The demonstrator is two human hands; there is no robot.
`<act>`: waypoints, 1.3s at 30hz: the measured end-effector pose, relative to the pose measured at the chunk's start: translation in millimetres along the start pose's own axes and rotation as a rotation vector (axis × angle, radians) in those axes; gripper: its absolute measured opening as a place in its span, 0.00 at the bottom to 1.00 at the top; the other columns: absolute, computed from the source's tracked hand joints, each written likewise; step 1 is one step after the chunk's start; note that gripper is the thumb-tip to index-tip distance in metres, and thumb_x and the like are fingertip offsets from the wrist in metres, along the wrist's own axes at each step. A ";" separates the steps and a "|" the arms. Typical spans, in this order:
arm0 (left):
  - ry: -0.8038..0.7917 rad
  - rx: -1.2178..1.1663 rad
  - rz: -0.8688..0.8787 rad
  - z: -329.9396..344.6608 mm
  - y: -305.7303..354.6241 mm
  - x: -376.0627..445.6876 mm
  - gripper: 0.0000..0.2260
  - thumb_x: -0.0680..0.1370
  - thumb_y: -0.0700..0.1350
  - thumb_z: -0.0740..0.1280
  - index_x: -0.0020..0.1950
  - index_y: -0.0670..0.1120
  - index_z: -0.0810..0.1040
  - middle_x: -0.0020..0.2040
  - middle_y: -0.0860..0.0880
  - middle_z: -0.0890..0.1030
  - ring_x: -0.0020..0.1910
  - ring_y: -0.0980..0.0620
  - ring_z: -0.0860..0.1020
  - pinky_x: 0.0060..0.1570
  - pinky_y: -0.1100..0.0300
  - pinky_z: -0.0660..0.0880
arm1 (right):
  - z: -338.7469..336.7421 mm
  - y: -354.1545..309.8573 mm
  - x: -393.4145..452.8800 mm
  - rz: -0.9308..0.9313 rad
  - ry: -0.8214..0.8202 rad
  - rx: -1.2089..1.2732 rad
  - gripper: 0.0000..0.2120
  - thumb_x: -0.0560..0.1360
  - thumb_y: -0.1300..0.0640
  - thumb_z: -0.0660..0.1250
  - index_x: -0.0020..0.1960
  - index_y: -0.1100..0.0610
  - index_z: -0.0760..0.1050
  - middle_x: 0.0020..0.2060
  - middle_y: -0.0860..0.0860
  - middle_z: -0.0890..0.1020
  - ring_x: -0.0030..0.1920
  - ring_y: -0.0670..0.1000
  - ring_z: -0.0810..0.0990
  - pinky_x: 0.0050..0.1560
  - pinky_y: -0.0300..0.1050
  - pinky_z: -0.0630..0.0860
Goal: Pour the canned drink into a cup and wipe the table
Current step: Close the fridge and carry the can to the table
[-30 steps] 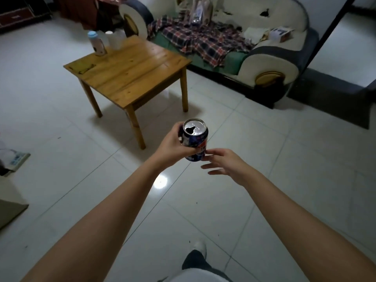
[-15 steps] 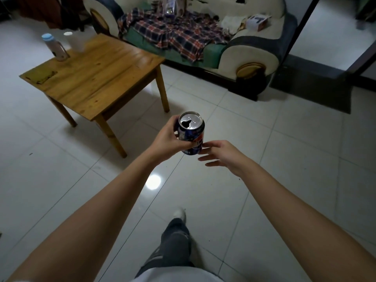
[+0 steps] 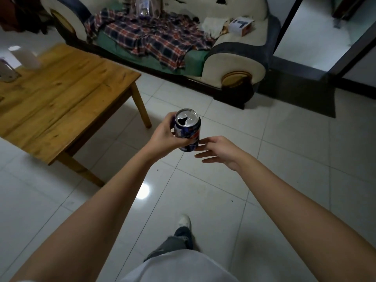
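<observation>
My left hand (image 3: 165,137) grips a blue drink can (image 3: 188,129) upright in front of me, its silver top opened. My right hand (image 3: 218,152) hovers just right of the can's base with fingers straight, fingertips close to or touching it. The wooden table (image 3: 61,98) stands to the left. On its far left corner sits a white cup (image 3: 25,58), blurred, and a bottle (image 3: 6,73) cut off by the frame edge.
A sofa (image 3: 234,58) with a plaid blanket (image 3: 154,37) and a small box (image 3: 241,26) lines the back. White tiled floor (image 3: 284,159) stretches between me and the table. My leg and white shoe (image 3: 184,222) show below. A dark doorway frame (image 3: 284,23) rises at right.
The view has moved closer to the table and sofa, with the table sliding left in frame. Both hands keep the same hold around the can.
</observation>
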State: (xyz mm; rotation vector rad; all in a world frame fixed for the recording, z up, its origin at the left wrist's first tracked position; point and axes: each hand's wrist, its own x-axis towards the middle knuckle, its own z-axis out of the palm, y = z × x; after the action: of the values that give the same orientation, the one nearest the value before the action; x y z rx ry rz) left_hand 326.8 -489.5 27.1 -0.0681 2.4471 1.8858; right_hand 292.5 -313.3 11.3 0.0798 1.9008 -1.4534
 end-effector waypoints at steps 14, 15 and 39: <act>0.022 0.077 0.036 -38.6 13.5 190.8 0.32 0.66 0.37 0.76 0.66 0.44 0.65 0.56 0.54 0.73 0.54 0.59 0.73 0.46 0.78 0.71 | -70.0 -110.6 154.8 -0.009 -0.035 0.007 0.13 0.77 0.66 0.55 0.58 0.61 0.72 0.49 0.55 0.83 0.47 0.51 0.83 0.47 0.45 0.80; 0.025 0.086 0.030 -42.4 11.5 205.1 0.33 0.66 0.37 0.76 0.66 0.44 0.65 0.57 0.54 0.73 0.56 0.58 0.73 0.46 0.77 0.72 | -74.3 -118.2 169.3 -0.009 -0.045 -0.004 0.13 0.77 0.66 0.54 0.58 0.61 0.72 0.49 0.55 0.83 0.47 0.51 0.83 0.47 0.45 0.80; 0.636 0.010 -0.244 -229.4 -45.3 389.0 0.31 0.63 0.40 0.78 0.60 0.51 0.66 0.56 0.54 0.76 0.56 0.59 0.74 0.54 0.71 0.72 | 10.6 -320.2 466.0 0.001 -0.520 -0.353 0.14 0.76 0.66 0.53 0.55 0.58 0.74 0.50 0.57 0.82 0.44 0.51 0.83 0.42 0.42 0.79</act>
State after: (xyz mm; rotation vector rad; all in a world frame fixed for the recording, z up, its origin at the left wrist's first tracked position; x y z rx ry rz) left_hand -61.5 -724.3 15.5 -1.0636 2.6260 1.9538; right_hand -189.9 -608.3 2.7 -0.4227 1.6807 -0.9906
